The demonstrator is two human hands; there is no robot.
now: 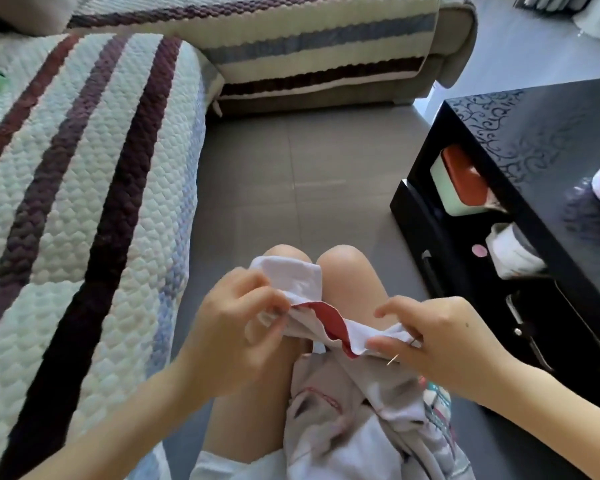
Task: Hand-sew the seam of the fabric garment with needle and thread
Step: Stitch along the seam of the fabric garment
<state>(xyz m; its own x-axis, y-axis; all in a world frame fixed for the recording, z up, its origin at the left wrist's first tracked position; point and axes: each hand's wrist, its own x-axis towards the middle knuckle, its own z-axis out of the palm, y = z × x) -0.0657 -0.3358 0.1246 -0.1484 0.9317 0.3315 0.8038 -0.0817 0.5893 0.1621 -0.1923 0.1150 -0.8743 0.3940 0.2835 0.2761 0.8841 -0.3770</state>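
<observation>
While the garment lies heaped on the lap, its white, red-trimmed edge is stretched between both hands just above the knees; the left hand pinches one end; the right hand pinches the other, a needle poking out beneath its thumb.

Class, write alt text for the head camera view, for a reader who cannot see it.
Two hands hold a white fabric garment with a red edge above bare knees: the left hand pinches one end, the right hand pinches the other beside a thin metal needle. A striped quilted sofa is at left.
</observation>
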